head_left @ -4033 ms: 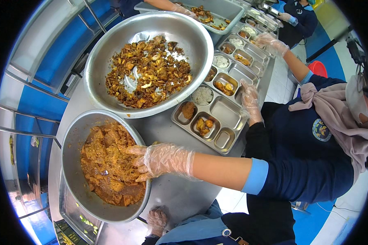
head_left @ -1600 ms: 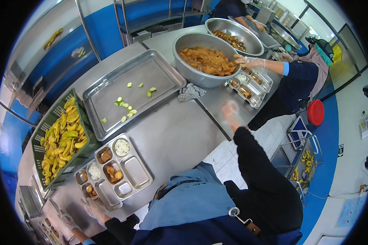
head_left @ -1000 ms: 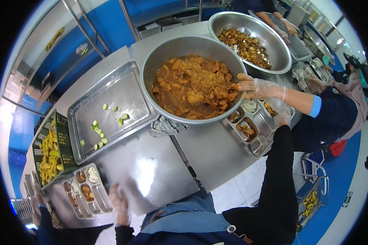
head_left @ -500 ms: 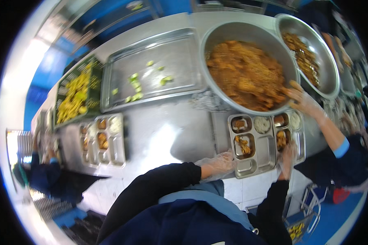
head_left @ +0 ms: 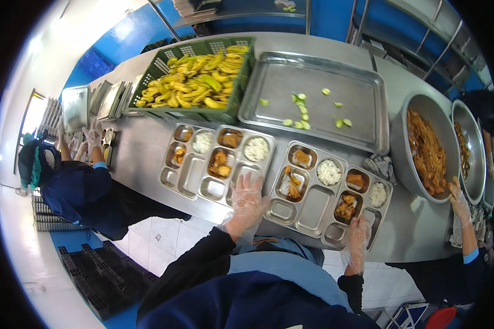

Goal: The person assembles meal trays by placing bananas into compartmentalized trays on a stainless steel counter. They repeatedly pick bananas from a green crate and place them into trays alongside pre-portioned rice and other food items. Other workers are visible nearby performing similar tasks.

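Fingers spread, my gloved left hand lies flat over the near right part of a steel compartment tray, which holds rice, orange-brown chunks and a saucy food. Just left, another filled compartment tray stands against it. My gloved right hand grips the near edge of the rightmost compartment tray, its fingers over the lower compartments. Between my hands is a similar compartment tray with white rice and sauced pieces. Long compartments in these trays are bare.
Beyond stand a green crate of bananas and a large tray with cucumber pieces. To the right, a co-worker's gloved hand touches a big pot of stew. Another person works at left.
My view and body have shifted left along the table. My right hand's trays now stand beside the left pair. My left hand has moved from the right-hand trays onto a left one.
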Demonstrator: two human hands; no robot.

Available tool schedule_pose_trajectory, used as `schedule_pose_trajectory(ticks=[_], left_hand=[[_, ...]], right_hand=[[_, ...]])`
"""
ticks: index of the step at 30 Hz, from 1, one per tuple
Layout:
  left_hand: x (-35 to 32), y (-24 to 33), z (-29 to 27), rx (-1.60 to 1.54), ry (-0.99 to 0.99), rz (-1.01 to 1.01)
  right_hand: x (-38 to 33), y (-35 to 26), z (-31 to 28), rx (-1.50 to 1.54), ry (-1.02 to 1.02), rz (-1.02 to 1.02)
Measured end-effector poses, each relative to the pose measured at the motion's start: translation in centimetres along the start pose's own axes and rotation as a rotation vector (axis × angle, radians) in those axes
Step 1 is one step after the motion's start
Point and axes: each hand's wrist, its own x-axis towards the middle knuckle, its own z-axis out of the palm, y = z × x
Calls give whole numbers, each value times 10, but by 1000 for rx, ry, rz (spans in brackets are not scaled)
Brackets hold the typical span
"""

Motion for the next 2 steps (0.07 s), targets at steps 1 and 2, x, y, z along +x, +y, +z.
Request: schedule_pose_trajectory(ticks=[1,2], left_hand=[[-7,-26,-18,-67,23,-29],[-10,-58,-32,-87,66,-65]], right_hand=[[-11,-31,-16,-65,-51,16],[-15,-61,-18,-50,-84,15]])
